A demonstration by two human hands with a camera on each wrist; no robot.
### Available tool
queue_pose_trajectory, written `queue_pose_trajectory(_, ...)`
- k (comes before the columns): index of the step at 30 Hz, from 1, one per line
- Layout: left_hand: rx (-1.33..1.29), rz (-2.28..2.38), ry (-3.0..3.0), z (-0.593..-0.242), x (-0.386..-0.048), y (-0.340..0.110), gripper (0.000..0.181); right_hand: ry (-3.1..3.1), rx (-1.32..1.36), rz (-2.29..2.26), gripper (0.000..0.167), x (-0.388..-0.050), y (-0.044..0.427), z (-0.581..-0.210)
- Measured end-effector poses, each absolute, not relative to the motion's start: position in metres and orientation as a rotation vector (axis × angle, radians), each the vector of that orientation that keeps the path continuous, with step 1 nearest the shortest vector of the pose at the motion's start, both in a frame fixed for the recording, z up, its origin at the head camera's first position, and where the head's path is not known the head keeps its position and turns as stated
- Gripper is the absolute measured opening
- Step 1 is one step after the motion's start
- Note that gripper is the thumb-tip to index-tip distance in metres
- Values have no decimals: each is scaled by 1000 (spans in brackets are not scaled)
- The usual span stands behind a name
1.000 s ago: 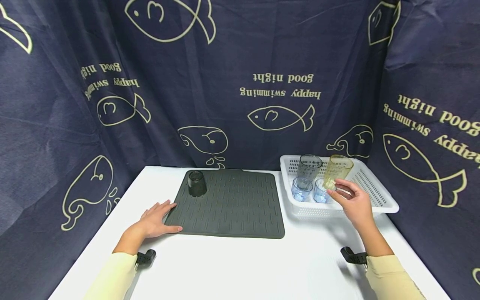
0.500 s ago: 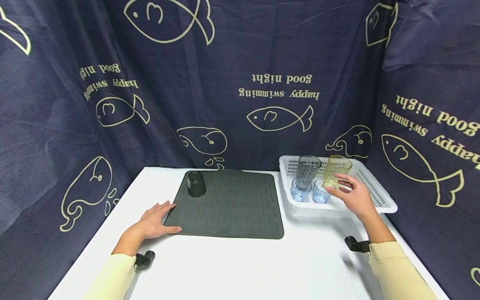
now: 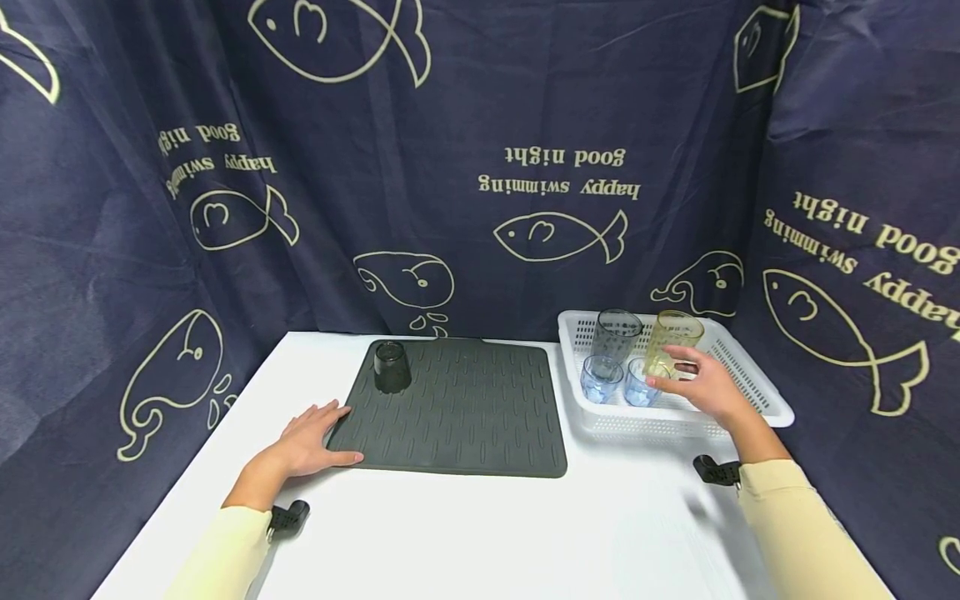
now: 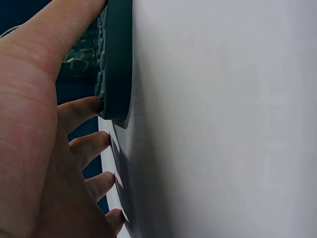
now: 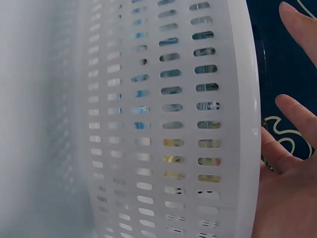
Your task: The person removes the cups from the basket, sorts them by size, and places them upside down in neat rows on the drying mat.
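- Currently, the white basket (image 3: 637, 424) serves as reference; it stands on the white table (image 3: 487, 533).
- Right hand (image 3: 708, 386): positioned above the basket's near-right part, beside the yellow glass (image 3: 673, 330). Fingers are parted and loosely bent, free of any grasp; whether the fingertips contact the glass cannot be told.
- Yellow glass: inside the basket, mouth up, behind the right blue glass (image 3: 639, 392).
- Right blue glass: inside the basket at its near wall, just below the right thumb.
- Left blue glass (image 3: 601, 385): inside the basket, towards its left near corner.
- Grey glass (image 3: 618, 332): inside the basket, behind the left blue glass.
- Dark mat (image 3: 472, 417): flat on the table, left of the basket and apart from it.
- Black glass (image 3: 392, 368): on the mat's far-left part, narrower end up, well apart from the basket.
- Left hand (image 3: 303, 442): well left of the basket, fingers spread, relaxed and unclenched, thumb and index finger resting at the mat's edge.
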State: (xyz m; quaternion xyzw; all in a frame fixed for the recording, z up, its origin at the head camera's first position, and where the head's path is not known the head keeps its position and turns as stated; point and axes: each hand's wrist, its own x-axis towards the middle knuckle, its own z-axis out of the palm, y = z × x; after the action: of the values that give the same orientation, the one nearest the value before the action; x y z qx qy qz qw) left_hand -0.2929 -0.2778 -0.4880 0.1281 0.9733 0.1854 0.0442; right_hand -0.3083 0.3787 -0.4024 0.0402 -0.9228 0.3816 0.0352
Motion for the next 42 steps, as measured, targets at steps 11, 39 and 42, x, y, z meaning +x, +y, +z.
queue_pose_trajectory(11, 386, 585, 2978, -489, -293, -278, 104, -2945, 158, 1113, 90, -321, 387, -402)
queue_pose_trajectory(39, 505, 756, 3044, -480, -292, -260, 99, -3068, 172, 1100, 92, -345, 398, -410)
queue_pose_trajectory(42, 559, 840, 3038, -479, -292, -248, 100, -3064, 180, 1116, 93, -347, 401, -414)
